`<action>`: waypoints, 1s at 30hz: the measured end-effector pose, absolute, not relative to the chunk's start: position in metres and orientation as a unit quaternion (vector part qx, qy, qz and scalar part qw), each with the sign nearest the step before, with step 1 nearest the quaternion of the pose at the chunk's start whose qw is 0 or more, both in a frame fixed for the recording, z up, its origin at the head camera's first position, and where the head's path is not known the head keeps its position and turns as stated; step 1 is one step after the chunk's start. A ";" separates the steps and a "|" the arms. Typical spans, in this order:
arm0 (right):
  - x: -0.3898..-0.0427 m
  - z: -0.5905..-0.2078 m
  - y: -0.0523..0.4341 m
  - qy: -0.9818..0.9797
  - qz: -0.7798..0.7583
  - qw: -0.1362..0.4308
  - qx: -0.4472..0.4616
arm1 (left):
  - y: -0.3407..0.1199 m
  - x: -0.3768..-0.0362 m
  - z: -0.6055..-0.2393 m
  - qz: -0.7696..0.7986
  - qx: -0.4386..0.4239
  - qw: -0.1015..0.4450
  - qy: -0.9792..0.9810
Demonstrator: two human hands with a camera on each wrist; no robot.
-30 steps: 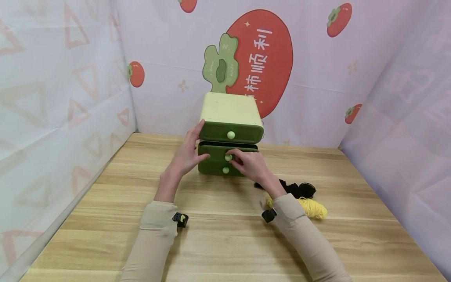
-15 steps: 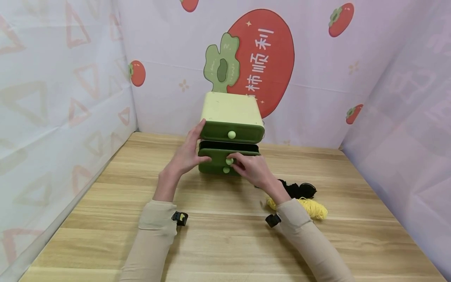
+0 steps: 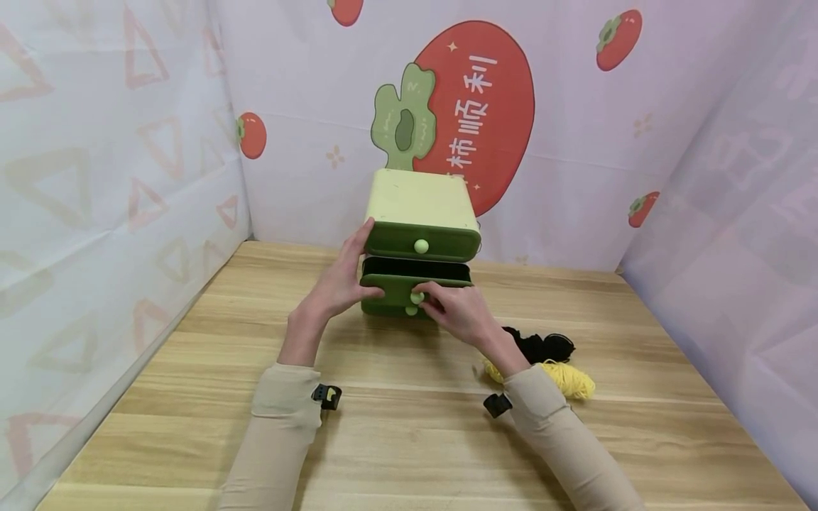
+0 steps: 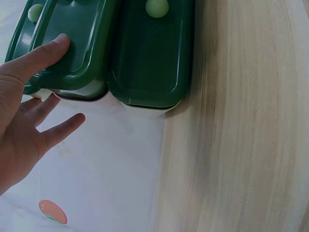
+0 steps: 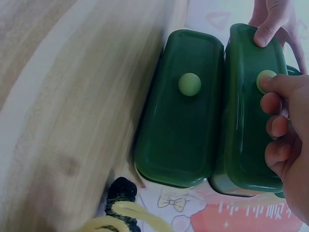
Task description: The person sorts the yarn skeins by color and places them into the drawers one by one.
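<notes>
A small cream cabinet (image 3: pixel 418 199) with green drawer fronts stands at the back of the table. Its middle drawer (image 3: pixel 397 289) is pulled partway out, showing a dark gap behind the front. My right hand (image 3: pixel 461 310) pinches that drawer's round pale-green knob (image 5: pixel 265 80) between thumb and fingers. My left hand (image 3: pixel 334 285) is at the cabinet's left side, its thumb resting on the middle drawer's front and the other fingers spread. The top drawer (image 3: pixel 390 239) and bottom drawer (image 5: pixel 166 135) look closed. What lies inside the middle drawer is hidden.
Right of the cabinet, a yellow yarn bundle (image 3: pixel 571 380) and a black yarn bundle (image 3: pixel 554 346) lie on the wooden table (image 3: pixel 409 440). Printed cloth walls (image 3: pixel 307 191) rise behind and at both sides.
The middle drawer has come further out toward me, widening the dark gap behind its front. My right hand has moved nearer with the knob; the left hand has stayed nearly still.
</notes>
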State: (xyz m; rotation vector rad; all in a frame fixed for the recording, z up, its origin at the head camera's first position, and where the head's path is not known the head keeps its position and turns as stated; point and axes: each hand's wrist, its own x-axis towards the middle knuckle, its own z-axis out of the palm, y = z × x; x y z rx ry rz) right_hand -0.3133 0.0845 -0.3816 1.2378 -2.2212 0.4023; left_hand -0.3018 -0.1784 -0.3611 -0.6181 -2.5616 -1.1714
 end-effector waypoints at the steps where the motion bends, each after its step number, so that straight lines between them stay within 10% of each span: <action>1: -0.313 -0.382 0.085 -0.828 0.150 0.280 0.461 | -0.178 -0.302 -0.361 -0.402 -0.213 0.128 -0.881; 30: -0.304 -0.373 0.118 -0.845 0.200 0.254 0.427 | -0.177 -0.304 -0.365 -0.404 -0.204 0.120 -0.884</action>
